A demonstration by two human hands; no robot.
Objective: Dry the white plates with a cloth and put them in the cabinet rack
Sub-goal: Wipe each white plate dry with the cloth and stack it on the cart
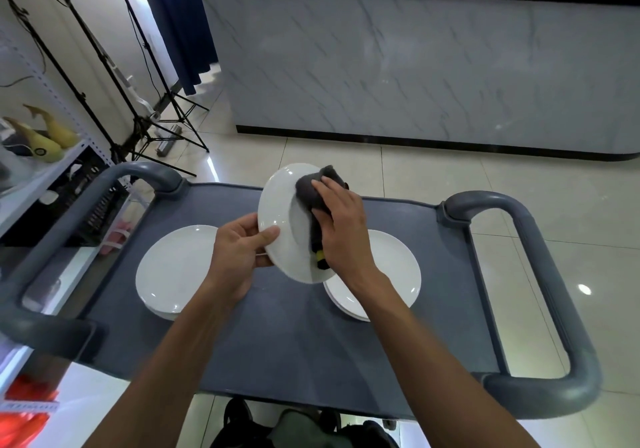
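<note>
My left hand grips the near-left rim of a white plate, held tilted above the grey cart top. My right hand presses a dark grey cloth with a yellow tag against the plate's face. A stack of white plates lies on the cart to the left. Another stack of white plates lies to the right, partly hidden under my right wrist and the held plate.
The cart has grey loop handles on the left and right. A marble-fronted counter stands across the tiled floor. Tripod stands and a white shelf with a black crate are on the left.
</note>
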